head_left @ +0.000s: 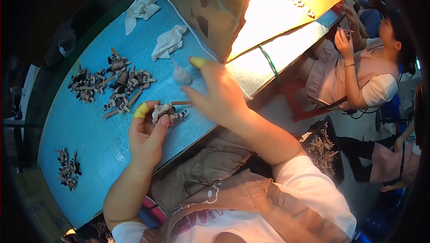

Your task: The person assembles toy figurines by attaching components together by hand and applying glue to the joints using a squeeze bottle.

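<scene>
"In the head view, where is the little figure (162,113)?"

"In the left hand (147,139), pinched by thumb and fingers, over the blue counter (107,140), near its close edge."

"And the right hand (219,91)?"

"Fingers spread wide, near the white bottle (182,76). The cardboard box (210,10) is just past it, so that side is tight."

"Where is more room?"

"On the left. Bare counter lies between the left hand and the small pile of figures (68,170). The big pile (118,83) is farther up."

"And the room?"

"Bright light hits the box. A person in a pink apron (376,70) sits past the counter's right edge."
</scene>
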The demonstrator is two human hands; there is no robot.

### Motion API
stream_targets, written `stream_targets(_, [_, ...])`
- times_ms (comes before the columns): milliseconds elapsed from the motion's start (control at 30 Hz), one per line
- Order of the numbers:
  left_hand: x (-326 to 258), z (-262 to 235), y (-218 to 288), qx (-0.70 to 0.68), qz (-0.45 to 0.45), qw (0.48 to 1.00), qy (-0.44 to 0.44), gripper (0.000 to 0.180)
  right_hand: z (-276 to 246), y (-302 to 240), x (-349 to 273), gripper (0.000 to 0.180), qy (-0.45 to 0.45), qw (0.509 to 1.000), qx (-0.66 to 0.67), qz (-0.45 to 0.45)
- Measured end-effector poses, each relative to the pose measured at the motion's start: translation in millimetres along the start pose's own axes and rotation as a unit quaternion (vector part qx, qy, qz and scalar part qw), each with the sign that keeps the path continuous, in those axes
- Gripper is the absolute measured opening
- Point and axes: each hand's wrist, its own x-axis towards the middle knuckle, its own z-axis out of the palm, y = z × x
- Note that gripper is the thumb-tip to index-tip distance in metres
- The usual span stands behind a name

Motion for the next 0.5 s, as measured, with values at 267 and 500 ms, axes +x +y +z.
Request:
stream_targets(267, [-5, 3, 6, 0.009, -0.020, 0.998, -0.057, 0.033, -47, 81, 38, 0.011, 0.107, 0.991, -0.073, 0.019])
stream_targets(500, [-7, 2, 2, 0.005, -0.003, 0.999, -0.046, 0.035, -33, 82, 56, 0.019, -0.095, 0.970, -0.194, 0.111])
